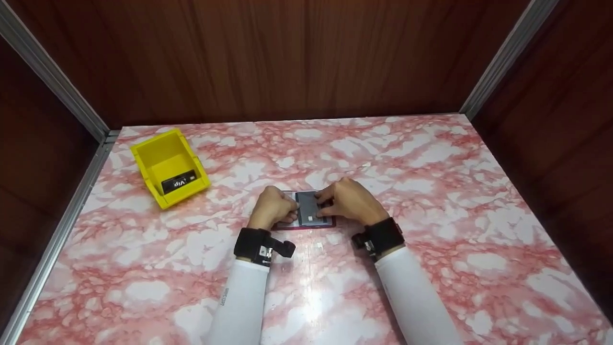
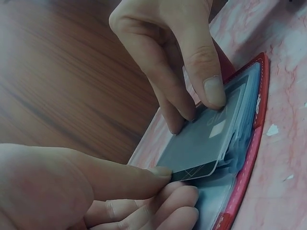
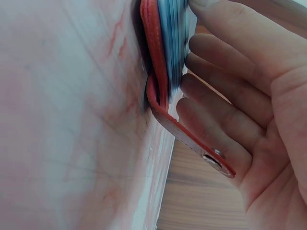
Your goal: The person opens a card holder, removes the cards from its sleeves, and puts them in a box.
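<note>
A red card holder [image 2: 259, 103] with clear plastic sleeves lies spread on the table. On its upper sleeve is a dark card [image 2: 194, 139] with a pale chip, mostly behind the cloudy plastic; a black strip of it shows at the left edge. My left hand [image 1: 274, 206] pinches that edge, thumb on top and fingers below. The thumb and fingertips of my right hand [image 1: 353, 201] rest on the sleeve at its other side, fingers fairly straight. In the right wrist view, a strap [image 3: 192, 140] with a metal snap sticks out from the holder beneath the right fingers.
A yellow bin [image 1: 165, 155] stands at the table's back left, with a black box [image 1: 179, 182] bearing white lettering inside it. Brown wood-grain panels [image 1: 287, 57] enclose the back and sides of the pink marbled table [image 1: 431, 268]. Small white scraps [image 2: 272, 130] lie near the holder.
</note>
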`<state>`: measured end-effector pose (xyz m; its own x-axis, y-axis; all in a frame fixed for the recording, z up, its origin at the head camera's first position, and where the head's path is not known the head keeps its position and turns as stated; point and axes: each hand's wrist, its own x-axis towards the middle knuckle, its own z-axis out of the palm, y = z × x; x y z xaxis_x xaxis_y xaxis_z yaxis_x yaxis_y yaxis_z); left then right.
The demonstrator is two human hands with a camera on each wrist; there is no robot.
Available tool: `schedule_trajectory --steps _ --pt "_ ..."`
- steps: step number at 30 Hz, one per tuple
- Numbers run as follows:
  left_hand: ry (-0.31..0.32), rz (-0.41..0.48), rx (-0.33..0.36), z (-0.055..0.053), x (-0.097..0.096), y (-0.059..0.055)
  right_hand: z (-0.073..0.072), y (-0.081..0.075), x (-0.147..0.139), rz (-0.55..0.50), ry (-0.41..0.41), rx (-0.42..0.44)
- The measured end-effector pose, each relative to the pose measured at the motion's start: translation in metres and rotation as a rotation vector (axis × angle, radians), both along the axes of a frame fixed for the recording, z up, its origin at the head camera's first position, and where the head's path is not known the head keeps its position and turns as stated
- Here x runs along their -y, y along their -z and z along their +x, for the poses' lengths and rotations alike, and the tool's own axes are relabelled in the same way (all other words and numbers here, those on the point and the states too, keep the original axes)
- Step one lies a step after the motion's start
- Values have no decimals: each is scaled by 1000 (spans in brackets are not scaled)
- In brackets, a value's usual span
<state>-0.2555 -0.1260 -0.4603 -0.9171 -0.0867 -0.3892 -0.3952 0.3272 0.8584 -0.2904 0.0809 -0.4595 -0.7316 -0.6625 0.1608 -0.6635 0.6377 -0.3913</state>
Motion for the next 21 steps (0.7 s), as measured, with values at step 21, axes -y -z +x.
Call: schedule_trajectory --steps 21 --pt "-6 -19 -43 0 0 1 -1 -2 -1 6 -24 19"
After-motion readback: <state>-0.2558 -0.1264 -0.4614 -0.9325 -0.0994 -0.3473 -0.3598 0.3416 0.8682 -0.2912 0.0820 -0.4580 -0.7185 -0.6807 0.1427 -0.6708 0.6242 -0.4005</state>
